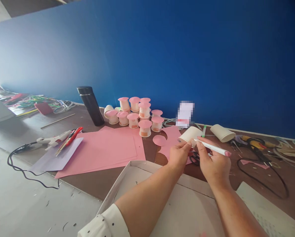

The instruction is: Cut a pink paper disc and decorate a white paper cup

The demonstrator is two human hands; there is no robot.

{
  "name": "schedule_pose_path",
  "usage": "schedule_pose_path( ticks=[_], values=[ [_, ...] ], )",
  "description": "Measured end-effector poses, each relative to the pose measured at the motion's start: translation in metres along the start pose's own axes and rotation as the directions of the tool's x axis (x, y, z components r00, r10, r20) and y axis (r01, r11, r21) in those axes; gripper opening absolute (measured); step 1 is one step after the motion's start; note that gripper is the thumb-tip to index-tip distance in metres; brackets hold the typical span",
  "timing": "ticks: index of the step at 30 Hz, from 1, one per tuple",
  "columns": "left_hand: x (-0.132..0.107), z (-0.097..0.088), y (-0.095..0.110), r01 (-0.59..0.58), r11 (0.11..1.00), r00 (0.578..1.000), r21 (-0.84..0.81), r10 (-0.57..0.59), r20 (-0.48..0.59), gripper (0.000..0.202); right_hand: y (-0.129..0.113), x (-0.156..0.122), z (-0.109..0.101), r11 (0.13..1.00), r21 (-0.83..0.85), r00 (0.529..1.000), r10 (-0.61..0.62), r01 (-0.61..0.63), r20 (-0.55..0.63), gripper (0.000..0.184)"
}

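My left hand [179, 154] is closed around the lower part of a white paper cup [191, 132], which lies tilted with its wider part away from me. In my right hand [213, 166] is a white marker [213, 146] with a pink end, its other end close to the cup. Whether the tip touches the cup is hidden by my fingers. Below the hands, black-handled scissors [194, 158] show in part. Pink paper with round cut-outs [170, 138] lies left of the cup, near a pink paper disc [159, 140].
Paper cups topped with pink discs [144, 125] cluster by the blue wall [187, 59], beside a black bottle [91, 106]. Pink sheets [100, 149], a glue gun [53, 139] and a red cutter [72, 137] lie left. Another cup [222, 133] and a black cable [283, 182] are right.
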State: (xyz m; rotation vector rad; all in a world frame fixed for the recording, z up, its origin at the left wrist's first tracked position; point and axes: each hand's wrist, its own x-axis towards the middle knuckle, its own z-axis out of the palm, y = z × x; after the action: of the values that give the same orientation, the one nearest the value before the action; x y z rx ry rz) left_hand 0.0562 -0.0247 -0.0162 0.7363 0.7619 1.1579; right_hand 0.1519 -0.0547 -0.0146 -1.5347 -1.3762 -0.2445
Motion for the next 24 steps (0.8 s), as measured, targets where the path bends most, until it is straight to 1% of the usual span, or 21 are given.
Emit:
schedule_pose_path(
  ticks=[4, 7, 9, 12, 16, 21, 24],
  values=[
    [0.0002, -0.0003, -0.0005, 0.006, 1.000, 1.000, -0.007, -0.006, -0.002, 0.023, 0.0003, 0.0001, 0.0004, 1.000, -0.022, 1.000, 0.004, -0.004, 0.018, 0.043],
    [0.0011, -0.0010, -0.0019, 0.001, 1.000, 1.000, 0.004, -0.001, 0.003, 0.023, 0.0009, -0.0001, 0.0013, 1.000, 0.009, 1.000, -0.026, 0.026, -0.007, 0.040],
    [0.0015, -0.0013, -0.0025, -0.002, 1.000, 1.000, 0.006, 0.002, 0.008, 0.023, 0.0012, -0.0001, 0.0015, 0.999, 0.013, 0.999, -0.034, 0.034, 0.002, 0.039],
    [0.0016, -0.0012, -0.0027, 0.009, 1.000, 1.000, 0.011, -0.010, 0.011, 0.023, 0.0012, 0.0000, 0.0011, 1.000, -0.005, 1.000, -0.012, 0.012, 0.019, 0.040],
    [0.0012, -0.0007, -0.0024, 0.003, 1.000, 1.000, 0.027, -0.003, 0.010, 0.022, 0.0014, 0.0001, 0.0007, 1.000, 0.006, 1.000, -0.004, 0.004, 0.003, 0.041],
    [0.0015, -0.0007, -0.0032, 0.005, 1.000, 1.000, 0.023, -0.005, 0.012, 0.024, 0.0017, -0.0003, 0.0012, 0.999, -0.048, 1.000, 0.016, -0.015, 0.020, 0.046],
    [0.0018, -0.0008, -0.0032, 0.003, 1.000, 1.000, 0.025, -0.004, 0.013, 0.025, 0.0005, 0.0000, 0.0006, 1.000, -0.013, 1.000, 0.015, -0.014, 0.019, 0.044]
  ],
)
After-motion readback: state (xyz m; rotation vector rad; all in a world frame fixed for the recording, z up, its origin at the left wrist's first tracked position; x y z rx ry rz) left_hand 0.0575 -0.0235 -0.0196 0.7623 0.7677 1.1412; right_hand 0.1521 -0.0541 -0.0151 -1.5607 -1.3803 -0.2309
